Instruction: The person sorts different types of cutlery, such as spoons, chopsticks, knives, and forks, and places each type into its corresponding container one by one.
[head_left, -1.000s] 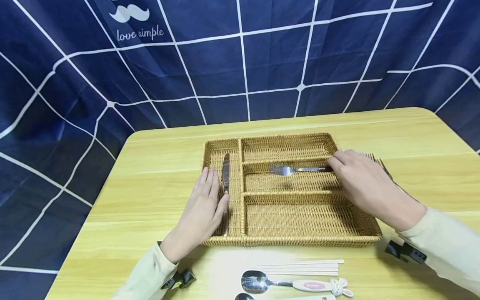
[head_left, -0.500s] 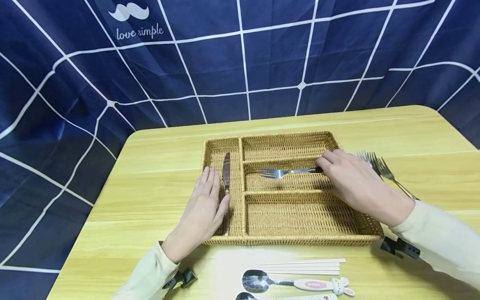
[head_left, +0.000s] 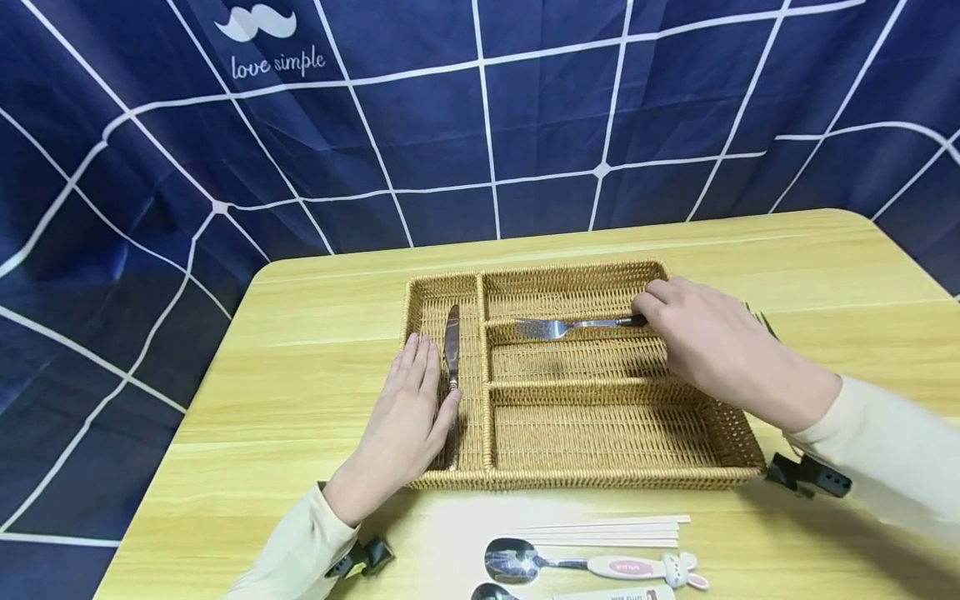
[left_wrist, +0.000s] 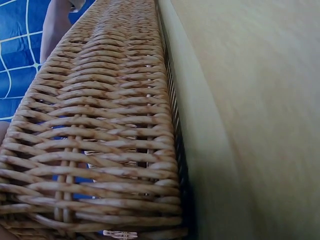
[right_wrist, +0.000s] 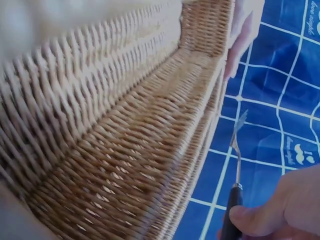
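My right hand [head_left: 720, 346] pinches the dark handle of a fork [head_left: 551, 329], held above the middle compartment of a wicker tray [head_left: 585, 479], tines pointing left. In the right wrist view the thumb lies on the black handle of the fork [right_wrist: 237, 175], above the tray's level. My left hand [head_left: 401, 417] rests with fairly straight fingers over the tray's left edge. Beside those fingers a knife [head_left: 452, 342] lies lengthwise in the left compartment, its lower part partly shaded. The left wrist view shows the wicker wall [left_wrist: 100, 125] close up.
In front of the tray lie white sticks [head_left: 607, 533], a spoon with a rabbit-ended handle [head_left: 510, 561] and a second spoon [head_left: 491, 592], cut off by the frame. More fork tines [head_left: 763, 323] show behind my right wrist. A blue curtain [head_left: 420, 125] hangs behind the table.
The fork in my right hand moved left, then slightly toward the tray's back. The forks on the right came into fuller view and are now mostly covered again. My left hand stayed put.
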